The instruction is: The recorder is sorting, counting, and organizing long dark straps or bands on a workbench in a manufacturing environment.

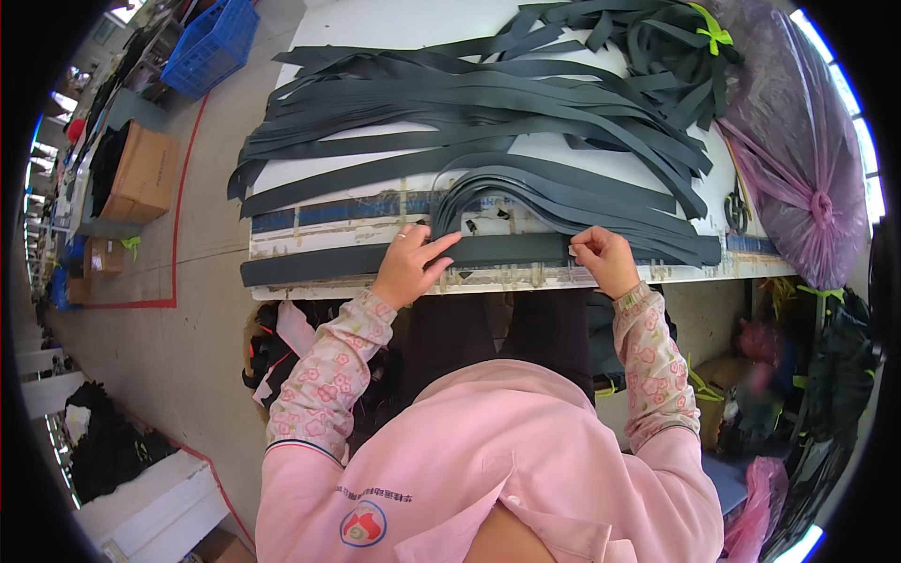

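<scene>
A dark grey-green fabric strip (328, 266) lies flat along the near edge of the white table (319, 178). My left hand (410, 266) rests over it with fingers apart, touching the strip. At the strip's right part, my right hand (605, 261) has thumb and fingers pinched together. A small pale bit shows at those fingertips, too small to name. Just beyond both hands, a stack of similar strips (526, 188) bends in an arch, its left ends curving down near my left fingers. More long strips (394, 98) lie layered across the table farther away.
A tangled heap of strips (657, 61) with a yellow-green tie sits at the far right. Beside it stands a large pinkish plastic bag (798, 159), knotted. Black scissors (737, 212) lie near the right edge. A blue crate (211, 47) and cardboard box (141, 174) are at left.
</scene>
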`<state>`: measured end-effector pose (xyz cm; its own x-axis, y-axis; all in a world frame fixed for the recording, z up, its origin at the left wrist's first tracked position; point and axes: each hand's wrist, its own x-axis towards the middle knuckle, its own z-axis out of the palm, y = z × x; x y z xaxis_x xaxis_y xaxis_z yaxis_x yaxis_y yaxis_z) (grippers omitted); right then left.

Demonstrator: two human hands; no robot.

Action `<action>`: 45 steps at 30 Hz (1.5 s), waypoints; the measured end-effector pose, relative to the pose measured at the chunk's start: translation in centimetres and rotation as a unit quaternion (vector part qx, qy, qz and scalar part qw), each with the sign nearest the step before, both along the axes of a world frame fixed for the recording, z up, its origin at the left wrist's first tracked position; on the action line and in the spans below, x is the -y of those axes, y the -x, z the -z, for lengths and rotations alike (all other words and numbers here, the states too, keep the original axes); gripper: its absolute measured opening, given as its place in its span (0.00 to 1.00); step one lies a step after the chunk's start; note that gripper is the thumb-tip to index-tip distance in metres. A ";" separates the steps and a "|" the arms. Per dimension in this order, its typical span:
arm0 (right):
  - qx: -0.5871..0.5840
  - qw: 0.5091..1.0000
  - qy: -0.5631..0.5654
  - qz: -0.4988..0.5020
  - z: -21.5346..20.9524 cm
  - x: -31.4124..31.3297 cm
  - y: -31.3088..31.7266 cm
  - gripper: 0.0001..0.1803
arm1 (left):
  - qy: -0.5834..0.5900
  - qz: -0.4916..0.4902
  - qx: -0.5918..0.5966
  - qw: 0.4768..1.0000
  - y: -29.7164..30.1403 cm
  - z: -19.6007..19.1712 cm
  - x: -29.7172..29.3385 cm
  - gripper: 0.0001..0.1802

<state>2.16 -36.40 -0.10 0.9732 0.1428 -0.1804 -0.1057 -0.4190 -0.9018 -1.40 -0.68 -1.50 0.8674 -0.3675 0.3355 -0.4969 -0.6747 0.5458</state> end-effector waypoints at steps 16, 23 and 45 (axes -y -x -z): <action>0.118 0.977 0.178 -0.019 -0.6 0.6 1.3 0.04 | -0.015 -0.007 0.003 1.000 -0.1 0.4 0.3 0.27; 0.035 0.998 0.048 0.008 -0.9 1.5 0.8 0.05 | -0.021 -0.003 0.017 1.000 -0.3 0.2 0.5 0.26; 0.049 0.992 0.032 -0.114 -0.3 -14.2 1.1 0.06 | -0.008 0.006 0.043 0.999 -0.5 0.5 0.9 0.27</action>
